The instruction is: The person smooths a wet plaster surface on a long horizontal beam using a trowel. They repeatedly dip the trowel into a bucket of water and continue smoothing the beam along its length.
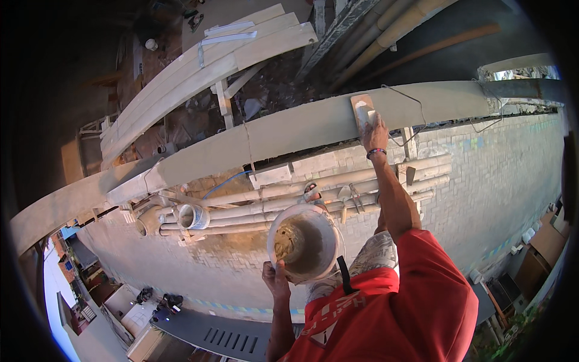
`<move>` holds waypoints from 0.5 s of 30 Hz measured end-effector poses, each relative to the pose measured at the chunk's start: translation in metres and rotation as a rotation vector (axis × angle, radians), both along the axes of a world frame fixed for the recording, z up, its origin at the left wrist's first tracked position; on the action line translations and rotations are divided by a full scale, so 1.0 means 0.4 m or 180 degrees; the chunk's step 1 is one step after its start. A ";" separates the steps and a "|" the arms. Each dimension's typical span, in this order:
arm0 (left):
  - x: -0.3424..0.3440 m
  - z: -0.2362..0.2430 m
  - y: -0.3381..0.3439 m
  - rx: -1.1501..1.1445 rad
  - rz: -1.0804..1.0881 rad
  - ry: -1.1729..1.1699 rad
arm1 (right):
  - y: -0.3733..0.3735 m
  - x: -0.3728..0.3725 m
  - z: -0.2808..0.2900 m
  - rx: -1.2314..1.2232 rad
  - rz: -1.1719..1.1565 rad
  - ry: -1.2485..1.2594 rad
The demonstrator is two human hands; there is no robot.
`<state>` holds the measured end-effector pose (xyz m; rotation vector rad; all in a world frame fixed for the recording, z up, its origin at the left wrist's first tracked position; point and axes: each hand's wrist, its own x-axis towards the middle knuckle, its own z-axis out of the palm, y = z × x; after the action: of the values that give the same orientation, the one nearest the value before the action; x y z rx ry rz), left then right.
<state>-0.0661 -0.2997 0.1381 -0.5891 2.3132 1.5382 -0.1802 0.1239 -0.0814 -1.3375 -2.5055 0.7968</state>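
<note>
My right hand [374,134] grips a flat plastering float [360,105] with a pale, smeared face, pressed on the long grey plastered beam [301,125] that crosses in front of me. A bent metal rod [407,96] lies over the beam beside it. My left hand [275,277] is closed on the near left rim of a whitish bucket [310,247], held low in front of me with wet grey-brown mix in the bottom. Below the beam, a trowel [344,196] and a pliers-like tool [356,199] rest among bamboo poles [422,172].
Stacked pale planks [253,48] stand beyond the beam over a dark, cluttered drop. A second bucket [194,216] stands on the bamboo to the left. A paved ground [470,169] lies far below, with parked motorbikes [163,304] at lower left. Bamboo props [398,30] rise at upper right.
</note>
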 end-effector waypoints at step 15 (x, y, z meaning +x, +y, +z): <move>-0.045 0.030 -0.017 0.0013 0.0161 -0.0260 | -0.132 -0.008 0.133 -0.2900 -0.0194 0.1522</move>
<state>-0.0843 -0.3064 0.1502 -0.7012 2.2501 1.5115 -0.1833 0.0712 -0.0282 -1.1837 -1.7372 2.0922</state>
